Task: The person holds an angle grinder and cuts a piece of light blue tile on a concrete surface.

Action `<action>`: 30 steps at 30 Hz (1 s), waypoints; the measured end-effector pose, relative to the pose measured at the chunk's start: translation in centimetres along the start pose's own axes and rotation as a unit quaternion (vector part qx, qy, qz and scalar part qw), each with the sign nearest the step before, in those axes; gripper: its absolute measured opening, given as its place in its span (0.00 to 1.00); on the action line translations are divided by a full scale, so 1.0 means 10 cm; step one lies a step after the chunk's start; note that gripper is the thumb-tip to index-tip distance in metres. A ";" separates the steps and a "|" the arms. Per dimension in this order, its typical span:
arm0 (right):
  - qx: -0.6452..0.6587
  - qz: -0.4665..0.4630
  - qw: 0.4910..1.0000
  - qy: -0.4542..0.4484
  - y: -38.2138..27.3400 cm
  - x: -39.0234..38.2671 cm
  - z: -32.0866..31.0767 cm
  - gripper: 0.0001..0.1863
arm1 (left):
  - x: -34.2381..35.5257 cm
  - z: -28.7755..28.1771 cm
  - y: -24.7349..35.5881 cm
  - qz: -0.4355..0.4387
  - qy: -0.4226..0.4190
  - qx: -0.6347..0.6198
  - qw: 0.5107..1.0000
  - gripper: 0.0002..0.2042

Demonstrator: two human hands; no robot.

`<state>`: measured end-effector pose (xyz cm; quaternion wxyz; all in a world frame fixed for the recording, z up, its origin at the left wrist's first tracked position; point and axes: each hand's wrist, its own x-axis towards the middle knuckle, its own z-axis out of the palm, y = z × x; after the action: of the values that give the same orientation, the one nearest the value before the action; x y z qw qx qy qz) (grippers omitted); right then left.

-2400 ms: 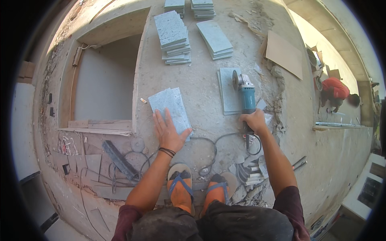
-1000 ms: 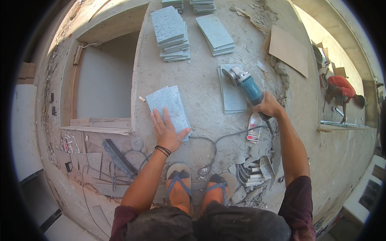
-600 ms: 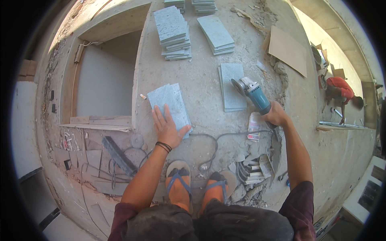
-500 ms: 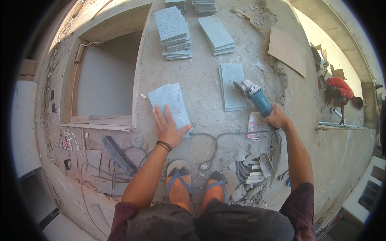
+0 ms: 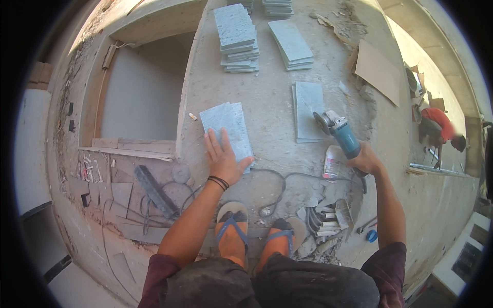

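My left hand [image 5: 226, 160] lies flat with spread fingers on a pair of pale grey stone tiles [image 5: 223, 114], the upper one turned slightly against the lower. In my right hand [image 5: 365, 159] is a teal angle grinder [image 5: 345, 137], gripped round its rear body. Its disc points up and left, over or beside the right edge of another small tile pile [image 5: 309, 100]; whether it touches is unclear. The grinder's dark cable [image 5: 285, 179] trails left across the ground past my feet.
Farther off stand a tall tile stack [image 5: 236, 31] and a lower one [image 5: 290, 43]. A cardboard sheet [image 5: 377, 72] lies at right. Left is a framed opening [image 5: 149, 97]. Rubble and broken pieces [image 5: 328, 220] lie by my right foot. A person in red [image 5: 436, 123] bends at far right.
The whole scene has shifted slightly right in view. My left hand stays on the tiles and my right hand keeps hold of the angle grinder. The person at far right has shifted posture a little.
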<state>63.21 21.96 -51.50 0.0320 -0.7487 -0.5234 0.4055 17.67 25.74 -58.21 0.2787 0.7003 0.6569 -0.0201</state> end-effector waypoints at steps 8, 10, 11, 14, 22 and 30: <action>-0.012 0.016 1.000 0.007 -0.17 0.27 0.08 0.24 | 0.00 0.03 -0.04 0.020 0.019 -0.013 1.000 0.63; 0.031 -0.006 0.999 0.018 -0.31 0.42 0.13 0.23 | 0.01 0.03 -0.04 0.026 0.025 -0.019 0.999 0.63; 0.053 -0.016 0.998 0.025 -0.37 0.47 0.15 0.23 | 0.01 0.04 -0.02 0.026 0.028 -0.021 0.999 0.63; 0.083 0.007 0.996 0.027 -0.56 0.58 0.19 0.22 | 0.00 0.00 0.04 0.012 0.032 0.003 0.999 0.62; 0.321 0.045 0.938 0.126 -0.58 0.07 0.28 0.16 | 0.17 0.14 0.80 0.243 0.111 -0.087 0.960 0.56; 0.439 0.119 0.862 0.225 -0.40 -0.73 0.53 0.11 | 0.70 0.76 2.07 0.136 0.109 -0.082 0.981 0.65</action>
<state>55.90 15.85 -49.02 0.4256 -0.7848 -0.1766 0.4145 40.43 29.29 -59.84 0.2618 0.7561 0.5813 0.1480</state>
